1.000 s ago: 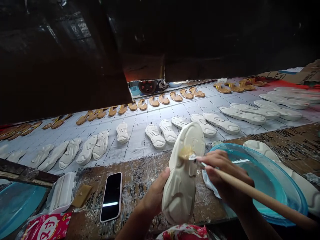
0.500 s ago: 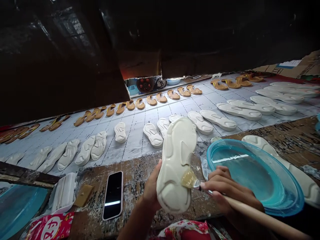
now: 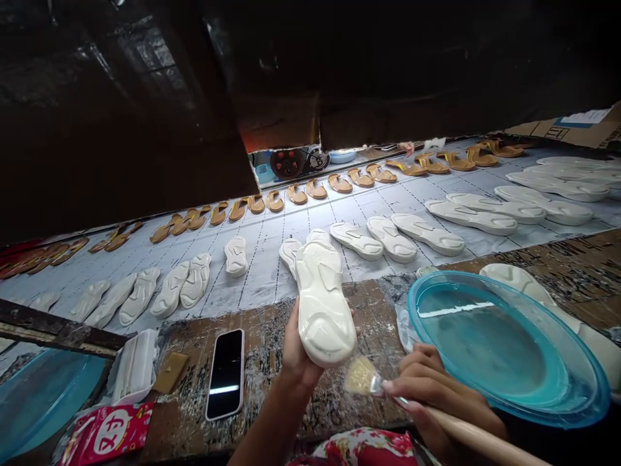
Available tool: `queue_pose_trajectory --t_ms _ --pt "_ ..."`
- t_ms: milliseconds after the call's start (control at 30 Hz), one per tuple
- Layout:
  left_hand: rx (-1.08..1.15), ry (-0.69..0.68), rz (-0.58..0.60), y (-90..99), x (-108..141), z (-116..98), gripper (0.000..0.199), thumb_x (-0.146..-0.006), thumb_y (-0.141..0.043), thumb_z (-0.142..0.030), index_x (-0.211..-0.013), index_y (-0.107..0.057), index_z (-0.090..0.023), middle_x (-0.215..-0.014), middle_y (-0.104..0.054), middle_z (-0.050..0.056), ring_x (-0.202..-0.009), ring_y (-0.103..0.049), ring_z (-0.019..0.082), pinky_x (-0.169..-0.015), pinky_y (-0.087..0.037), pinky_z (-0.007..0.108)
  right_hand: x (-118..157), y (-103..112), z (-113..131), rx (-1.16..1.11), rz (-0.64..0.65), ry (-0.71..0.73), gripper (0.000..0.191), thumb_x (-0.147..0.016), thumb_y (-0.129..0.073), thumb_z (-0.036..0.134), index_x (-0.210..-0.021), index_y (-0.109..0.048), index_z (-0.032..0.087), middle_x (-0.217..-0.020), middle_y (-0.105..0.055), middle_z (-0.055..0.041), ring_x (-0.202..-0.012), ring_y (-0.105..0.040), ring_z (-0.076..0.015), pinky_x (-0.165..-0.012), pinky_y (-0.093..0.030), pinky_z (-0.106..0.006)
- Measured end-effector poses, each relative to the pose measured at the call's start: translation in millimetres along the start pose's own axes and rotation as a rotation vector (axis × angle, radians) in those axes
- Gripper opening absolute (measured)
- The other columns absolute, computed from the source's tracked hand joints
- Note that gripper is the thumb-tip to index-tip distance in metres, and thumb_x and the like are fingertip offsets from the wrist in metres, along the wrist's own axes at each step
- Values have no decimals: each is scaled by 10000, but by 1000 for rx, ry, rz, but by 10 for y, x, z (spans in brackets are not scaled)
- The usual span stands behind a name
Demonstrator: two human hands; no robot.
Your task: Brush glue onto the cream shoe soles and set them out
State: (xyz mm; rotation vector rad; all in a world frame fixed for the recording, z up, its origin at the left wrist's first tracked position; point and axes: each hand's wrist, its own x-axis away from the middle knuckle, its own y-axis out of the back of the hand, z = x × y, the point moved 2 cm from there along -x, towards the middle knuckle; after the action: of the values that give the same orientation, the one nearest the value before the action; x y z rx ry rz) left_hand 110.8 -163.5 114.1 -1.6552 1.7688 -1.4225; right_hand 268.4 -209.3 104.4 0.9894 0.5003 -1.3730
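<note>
A glossy white shoe sole (image 3: 323,304) rests in my left hand (image 3: 297,353), which grips it from beneath with fingers showing on both sides. Its moulded underside faces up and looks wet. My right hand (image 3: 436,391) is closed around the wooden handle of a paintbrush (image 3: 363,377). The pale bristles are just below the sole's near end, apart from it or barely touching. To the right of that hand stands a translucent blue basin (image 3: 485,343) of liquid. More white soles (image 3: 395,238) lie in a row on the pale sheet behind.
Brown sandal soles (image 3: 340,184) line the sheet's far side, near another person's hand (image 3: 406,149). A phone (image 3: 226,374), a white tray (image 3: 136,366), a sponge-like block (image 3: 171,372) and a red packet (image 3: 107,432) lie left. A dark panel (image 3: 412,71) hangs overhead.
The brush has come off the sole's face and moved down. My left hand has tipped the sole and shifted it slightly away. A co-worker's hand and another brown sole have appeared at the far side.
</note>
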Motion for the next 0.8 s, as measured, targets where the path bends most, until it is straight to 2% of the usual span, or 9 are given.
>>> queue_pose_trajectory --t_ms 167,333,433,500,567,633,700,733,800 --pt "-127 -57 -42 39 -2 47 411 -895 -316 -402 -1160 -601 -270 -1020 -683 13 -1099 -541 308 -842 -481 468 -138 34 10 151 91 -24 351 -747 -436 35 -1082 -510 108 -917 -507 -84 -910 -459 -145 -812 -339 -327" --pt "-87 -158 -96 117 -83 47 416 -890 -308 -417 -1147 -606 -281 -1073 -663 -5 -1149 -506 317 -812 -500 481 -37 -214 82 170 148 -66 381 -725 -350 -35 -1013 -544 121 -856 -495 -62 -882 -449 -140 -834 -288 -376" --pt "-50 3 -45 184 -155 -12 396 -881 -327 -382 -1170 -583 -296 -1075 -662 18 -1139 -512 333 -807 -480 531 128 -216 92 78 132 -168 370 -711 -324 -25 -942 -552 151 -787 -494 -34 -817 -450 -119 -813 -295 -345" --pt "-54 193 22 205 -170 -34 386 -866 -363 -360 -1190 -566 -301 -1081 -659 35 -1142 -508 340 -816 -463 554 192 -88 42 46 82 -268 305 -739 -334 49 -907 -554 176 -780 -512 -28 -802 -472 -120 -801 -326 -321" --pt "-53 252 56 205 -158 -53 392 -859 -374 -357 -1203 -554 -305 -1122 -639 30 -1172 -486 325 -847 -458 542 227 129 -75 116 -6 -468 217 -778 -371 184 -884 -561 190 -803 -549 -27 -784 -511 -121 -759 -374 -282" --pt "-34 124 25 206 -133 -71 392 -859 -360 -371 -1207 -538 -355 -1175 -607 -25 -1217 -449 288 -880 -461 512 267 388 -231 257 -116 -742 221 -795 -419 344 -861 -558 186 -749 -565 -17 -687 -532 -112 -657 -408 -242" --pt "-18 -5 -27 234 -106 -51 391 -854 -352 -367 -1208 -502 -443 -1192 -584 -101 -1258 -406 252 -902 -457 504 307 612 -374 347 -182 -875 272 -817 -420 420 -829 -533 173 -603 -517 2 -590 -517 -107 -593 -417 -227" --pt "-13 -19 -44 263 -99 -18 402 -850 -344 -365 -1210 -482 -475 -1185 -584 -123 -1271 -388 249 -906 -447 518 329 699 -441 397 -196 -913 298 -819 -423 446 -787 -532 171 -561 -499 7 -565 -509 -107 -591 -415 -227" --pt "-8 63 -39 352 -110 96 430 -836 -314 -385 -1227 -461 -486 -1151 -603 -123 -1287 -353 284 -896 -416 569 378 811 -571 498 -187 -947 348 -803 -443 489 -711 -552 172 -503 -478 7 -533 -495 -113 -592 -388 -241"
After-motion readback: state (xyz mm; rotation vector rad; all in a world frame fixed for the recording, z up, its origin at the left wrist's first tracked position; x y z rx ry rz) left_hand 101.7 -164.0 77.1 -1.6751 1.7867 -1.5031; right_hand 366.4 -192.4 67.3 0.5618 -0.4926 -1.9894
